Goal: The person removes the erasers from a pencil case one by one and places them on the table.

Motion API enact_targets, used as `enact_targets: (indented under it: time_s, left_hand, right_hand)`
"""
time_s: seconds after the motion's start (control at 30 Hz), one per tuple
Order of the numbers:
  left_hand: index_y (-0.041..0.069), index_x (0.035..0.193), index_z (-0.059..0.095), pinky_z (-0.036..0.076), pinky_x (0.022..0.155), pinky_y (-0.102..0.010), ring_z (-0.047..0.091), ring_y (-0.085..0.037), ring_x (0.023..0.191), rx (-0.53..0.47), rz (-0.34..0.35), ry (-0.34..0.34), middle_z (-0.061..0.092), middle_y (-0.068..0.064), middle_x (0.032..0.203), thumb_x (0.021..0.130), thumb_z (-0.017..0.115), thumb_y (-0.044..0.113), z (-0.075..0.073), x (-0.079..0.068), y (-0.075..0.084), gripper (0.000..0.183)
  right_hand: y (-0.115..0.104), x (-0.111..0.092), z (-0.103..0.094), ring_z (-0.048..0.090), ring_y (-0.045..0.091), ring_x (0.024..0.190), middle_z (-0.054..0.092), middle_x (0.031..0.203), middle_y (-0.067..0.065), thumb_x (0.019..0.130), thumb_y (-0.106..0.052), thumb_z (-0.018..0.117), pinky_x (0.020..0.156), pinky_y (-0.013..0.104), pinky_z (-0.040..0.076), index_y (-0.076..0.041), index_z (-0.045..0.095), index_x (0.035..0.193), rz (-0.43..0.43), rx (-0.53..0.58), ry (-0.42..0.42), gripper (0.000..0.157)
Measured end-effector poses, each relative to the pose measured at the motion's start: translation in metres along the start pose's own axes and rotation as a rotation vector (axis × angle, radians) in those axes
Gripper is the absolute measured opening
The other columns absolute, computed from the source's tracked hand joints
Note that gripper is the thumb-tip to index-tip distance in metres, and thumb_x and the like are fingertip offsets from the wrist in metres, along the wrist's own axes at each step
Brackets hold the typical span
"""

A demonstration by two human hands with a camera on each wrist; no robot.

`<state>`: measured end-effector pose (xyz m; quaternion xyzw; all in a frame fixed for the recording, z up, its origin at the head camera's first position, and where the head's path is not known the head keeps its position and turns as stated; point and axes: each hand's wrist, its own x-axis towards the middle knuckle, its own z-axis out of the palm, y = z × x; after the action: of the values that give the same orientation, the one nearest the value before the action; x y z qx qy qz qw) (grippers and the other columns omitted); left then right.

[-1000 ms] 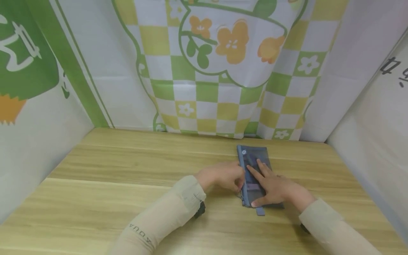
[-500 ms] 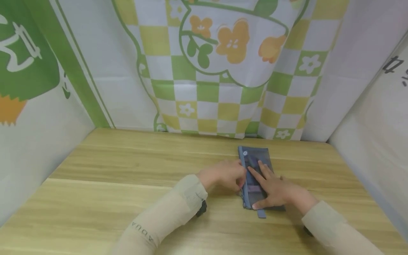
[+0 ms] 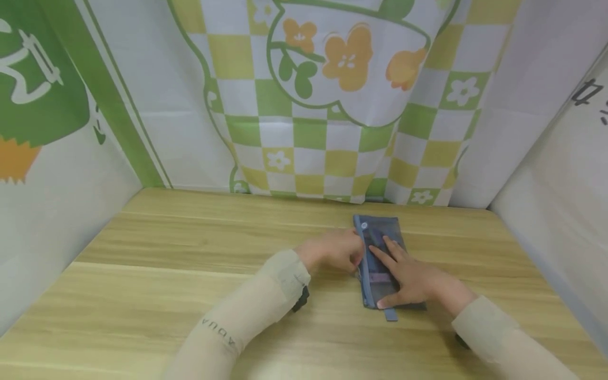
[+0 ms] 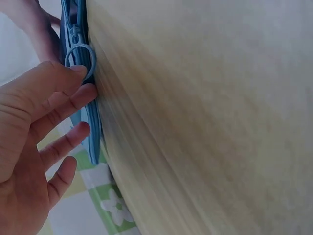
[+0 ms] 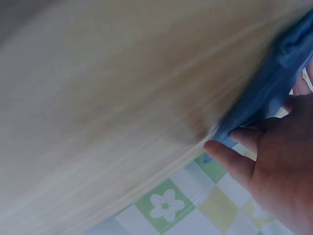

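Observation:
A dark blue see-through zip pouch (image 3: 387, 227) lies flat on the table, its zipper edge facing left. Small items show dimly inside, among them a purple strip (image 3: 378, 277). At that zipper edge, my left hand (image 3: 339, 250) pinches a ring-shaped zipper pull (image 4: 91, 53) between thumb and index finger; its other fingers are loosely bent, as the left wrist view shows. My right hand (image 3: 413, 279) rests on the pouch with fingers spread, thumb close to the near end. In the right wrist view, part of the pouch (image 5: 264, 93) is hidden behind that hand.
The wooden table (image 3: 190, 306) meets a checked, flowered cloth (image 3: 309, 137) hanging at the back. White panels (image 3: 560, 211) stand on both sides. A short blue tab (image 3: 391, 315) sticks out from the pouch's near end.
My left hand has moved slightly toward the far end along the zipper edge, still pinching the pull. The right hand stays spread on the pouch, nearly unmoved.

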<state>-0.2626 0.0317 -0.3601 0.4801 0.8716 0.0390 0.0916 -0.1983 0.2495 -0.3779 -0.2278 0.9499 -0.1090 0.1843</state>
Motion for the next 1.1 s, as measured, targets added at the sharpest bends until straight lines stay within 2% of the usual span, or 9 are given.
enact_targets:
  time_s: [0.1,0.13,0.3,0.5,0.9,1.1]
  left_hand:
    - [0.016,0.090,0.074,0.048,0.097,-0.028,0.061,-0.013,0.094,-0.002,-0.013,0.021,0.072,0.006,0.089,0.084,0.074,0.018,0.001,0.001,-0.005,0.007]
    - [0.016,0.090,0.074,0.049,0.091,-0.028,0.060,-0.013,0.095,-0.006,-0.021,0.024,0.071,0.006,0.091,0.083,0.074,0.019,0.002,0.002,-0.007,0.008]
    - [0.016,0.091,0.073,0.051,0.082,-0.026,0.060,-0.012,0.094,-0.021,-0.053,0.037,0.070,0.005,0.093,0.082,0.074,0.017,0.002,0.006,-0.014,0.009]
    - [0.017,0.091,0.073,0.051,0.082,-0.026,0.058,-0.013,0.096,-0.035,-0.086,0.041,0.069,0.005,0.096,0.082,0.074,0.017,0.000,0.009,-0.017,0.009]
    - [0.018,0.091,0.073,0.052,0.079,-0.026,0.060,-0.011,0.092,-0.035,-0.098,0.036,0.068,0.006,0.094,0.085,0.074,0.020,-0.001,0.014,-0.019,0.006]
    - [0.013,0.085,0.072,0.051,0.074,-0.024,0.061,-0.011,0.081,-0.133,-0.064,0.066,0.069,0.003,0.088,0.084,0.071,0.009,0.002,0.016,-0.027,0.004]
  right_hand:
    - [0.001,-0.001,0.000,0.013,0.056,0.146,-0.007,0.163,0.029,0.072,-0.073,0.071,0.102,0.068,0.041,-0.019,0.010,0.161,-0.021,-0.012,0.014,0.120]
    - [0.002,-0.002,0.000,0.014,0.056,0.146,-0.006,0.164,0.029,0.072,-0.073,0.071,0.101,0.068,0.042,-0.019,0.011,0.161,-0.024,-0.014,0.017,0.120]
    - [0.002,-0.002,0.001,0.016,0.053,0.147,-0.005,0.164,0.027,0.071,-0.075,0.070,0.101,0.065,0.043,-0.021,0.012,0.161,-0.020,-0.025,0.020,0.120]
    - [0.001,-0.003,0.001,0.018,0.053,0.147,-0.004,0.164,0.027,0.070,-0.075,0.071,0.102,0.065,0.043,-0.020,0.013,0.161,-0.014,-0.020,0.025,0.120]
    - [-0.001,-0.005,0.000,0.017,0.054,0.146,-0.003,0.164,0.028,0.071,-0.073,0.072,0.101,0.065,0.043,-0.019,0.013,0.161,-0.018,-0.013,0.030,0.120]
    - [-0.001,-0.004,0.000,0.017,0.055,0.146,-0.003,0.164,0.028,0.071,-0.072,0.072,0.101,0.066,0.043,-0.019,0.013,0.161,-0.029,-0.007,0.031,0.120]
